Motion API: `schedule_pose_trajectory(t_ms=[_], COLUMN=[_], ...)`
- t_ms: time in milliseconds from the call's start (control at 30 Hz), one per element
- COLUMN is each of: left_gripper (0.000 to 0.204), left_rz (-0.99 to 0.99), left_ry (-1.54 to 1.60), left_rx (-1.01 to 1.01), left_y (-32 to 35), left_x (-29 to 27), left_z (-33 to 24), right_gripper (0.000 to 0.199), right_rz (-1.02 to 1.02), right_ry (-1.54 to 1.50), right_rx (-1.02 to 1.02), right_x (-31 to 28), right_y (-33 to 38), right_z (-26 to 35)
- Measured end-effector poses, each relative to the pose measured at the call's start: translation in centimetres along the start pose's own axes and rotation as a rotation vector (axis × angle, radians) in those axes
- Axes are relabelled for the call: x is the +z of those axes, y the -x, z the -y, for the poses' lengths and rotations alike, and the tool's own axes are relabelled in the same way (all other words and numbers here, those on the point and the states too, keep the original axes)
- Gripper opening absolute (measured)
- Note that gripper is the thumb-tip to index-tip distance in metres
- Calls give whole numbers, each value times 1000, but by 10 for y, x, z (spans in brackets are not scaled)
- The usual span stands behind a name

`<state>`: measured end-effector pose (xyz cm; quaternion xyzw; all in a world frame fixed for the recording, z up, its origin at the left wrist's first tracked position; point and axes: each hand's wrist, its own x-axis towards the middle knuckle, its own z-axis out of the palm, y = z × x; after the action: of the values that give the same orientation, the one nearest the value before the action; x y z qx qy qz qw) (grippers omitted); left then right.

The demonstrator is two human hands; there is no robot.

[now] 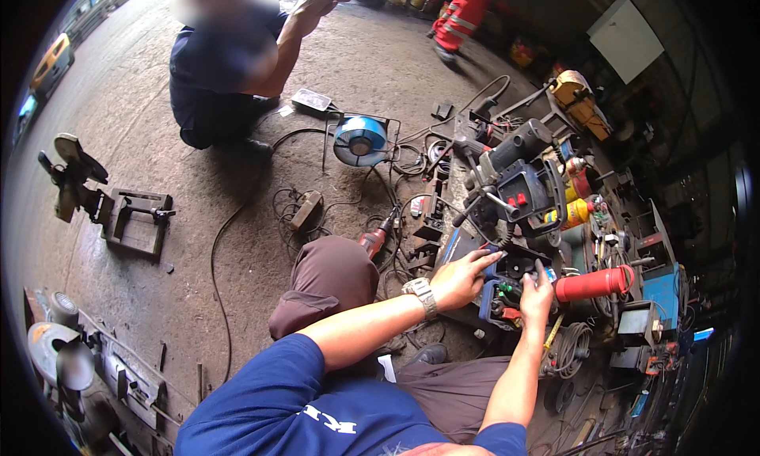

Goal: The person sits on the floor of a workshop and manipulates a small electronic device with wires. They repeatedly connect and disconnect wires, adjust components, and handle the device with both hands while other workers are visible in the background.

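My left hand [459, 281], with a metal-banded watch on the wrist, reaches to a black open case or tray [518, 260]. Its fingers are stretched out along the left edge. On the right side, my right hand [537, 296] touches the same black piece, its fingers extended and thumb apart. Small parts inside are too dark to make out. Below and between the hands is a blue case [488, 304] holding green and red-orange items. Just beyond stands a dark portable drill machine [514, 183] with a spoked handle.
A red cylinder [594, 284] lies right of my right hand. Yellow bottles [568, 215] and coiled hose [571, 349] crowd that side. Ahead are a blue cable reel [360, 141], a red power tool [375, 239] and loose cords. One person [226, 68] crouches ahead left; another in red trousers [463, 17] stands farther off.
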<state>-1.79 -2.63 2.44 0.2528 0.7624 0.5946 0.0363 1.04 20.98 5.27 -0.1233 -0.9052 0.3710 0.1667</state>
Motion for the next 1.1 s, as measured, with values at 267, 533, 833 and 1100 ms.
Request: schedule_pose_trajectory(t_ms=[267, 533, 833, 1100], left_gripper=[61, 45, 27, 40], left_rz=[52, -16, 39, 338], left_ry=[-50, 174, 151, 127], left_rx=[-47, -184, -89, 237], left_y=[-9, -27, 0, 15], left_x=[28, 33, 46, 48], left_z=[30, 0, 20, 7], right_gripper=[43, 43, 33, 36], right_rz=[88, -215, -58, 380], right_ry=[-57, 595, 132, -702], right_rx=[183, 276, 442, 68], right_x=[-6, -166, -189, -27], right_y=[42, 48, 95, 57], right_z=[-27, -125, -194, 60])
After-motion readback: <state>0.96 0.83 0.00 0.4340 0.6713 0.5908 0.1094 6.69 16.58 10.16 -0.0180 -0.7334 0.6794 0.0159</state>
